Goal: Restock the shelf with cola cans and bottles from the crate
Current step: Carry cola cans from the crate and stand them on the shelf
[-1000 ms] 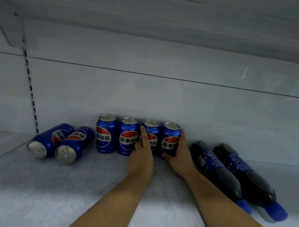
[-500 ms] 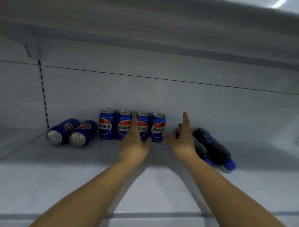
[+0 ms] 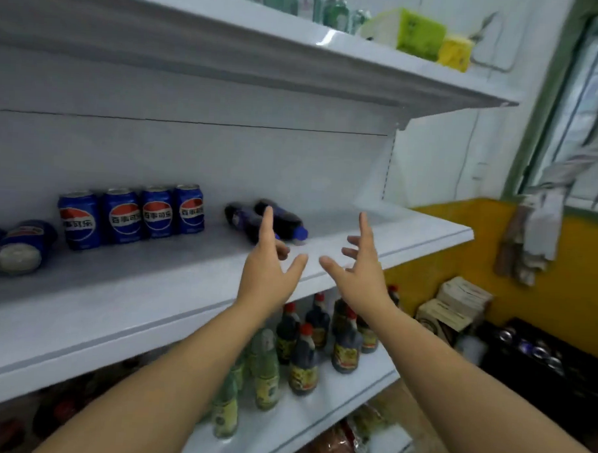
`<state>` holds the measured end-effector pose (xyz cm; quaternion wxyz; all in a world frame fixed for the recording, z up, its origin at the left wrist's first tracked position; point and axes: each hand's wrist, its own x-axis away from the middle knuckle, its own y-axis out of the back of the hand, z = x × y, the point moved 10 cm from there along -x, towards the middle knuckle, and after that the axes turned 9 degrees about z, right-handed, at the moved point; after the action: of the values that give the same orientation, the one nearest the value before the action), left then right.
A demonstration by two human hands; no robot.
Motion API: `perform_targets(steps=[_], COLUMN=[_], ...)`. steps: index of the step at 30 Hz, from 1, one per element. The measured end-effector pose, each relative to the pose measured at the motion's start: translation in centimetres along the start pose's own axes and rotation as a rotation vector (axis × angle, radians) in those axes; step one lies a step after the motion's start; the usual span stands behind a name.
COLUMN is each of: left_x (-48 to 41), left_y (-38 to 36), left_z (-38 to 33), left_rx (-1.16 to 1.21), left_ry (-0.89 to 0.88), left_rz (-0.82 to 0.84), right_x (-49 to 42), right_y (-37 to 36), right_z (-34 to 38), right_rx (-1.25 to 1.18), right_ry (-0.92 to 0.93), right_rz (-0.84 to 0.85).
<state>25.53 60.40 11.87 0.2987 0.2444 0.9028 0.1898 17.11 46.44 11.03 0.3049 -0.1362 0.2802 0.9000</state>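
Head view: the left hand point(image 3: 267, 274) and right hand point(image 3: 361, 275) are raised side by side in front of the white shelf point(image 3: 133, 294), near its front edge. Both have fingers spread and mostly straight, thumbs pointing toward each other, and neither holds anything. On the shelf, against the back panel, four upright cans point(image 3: 123, 217) stand in a close row, their blue labels facing forward. To their left, two more cans point(image 3: 22, 246) lie on their sides with their ends toward the camera; the outer one is cut off by the picture's edge. To the right of the row, apart from it, two dark bottles point(image 3: 243, 218) with blue caps lie side by side; the left index finger overlaps them in the picture. The dark crate point(image 3: 558, 381) sits low at the right by the yellow wall, well apart from the hands, with can tops showing inside. The lower shelf point(image 3: 334, 399) carries dark sauce bottles point(image 3: 303, 360) and green bottles point(image 3: 265, 375).
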Motion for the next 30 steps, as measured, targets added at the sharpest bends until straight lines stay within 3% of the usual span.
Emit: perform_targets(steps=[9, 16, 24, 30], left_x=[0.3, 1.5, -1.0, -8.7], left_y=[-21.3, -41.1, -56.5, -68.3], left_z=[-12.3, -19.9, -23.5, -22.4], left_rx=[0.174, 0.424, 0.417, 0.395], left_ry=[-0.178, -0.132, -0.165, -0.182], left_rz=[0.242, 0.439, 0.617, 0.712], right_x=[8.9, 15.8, 16.8, 10.8], right_y=[21.7, 40.0, 49.4, 55.8], right_z=[-10.1, -18.0, -28.5, -37.9], right_rx=[0.144, 0.284, 0.278, 0.278], right_ry=[-0.217, -0.36, -0.49, -0.544], right_rz=[-0.266, -0.512, -0.555, -0.632])
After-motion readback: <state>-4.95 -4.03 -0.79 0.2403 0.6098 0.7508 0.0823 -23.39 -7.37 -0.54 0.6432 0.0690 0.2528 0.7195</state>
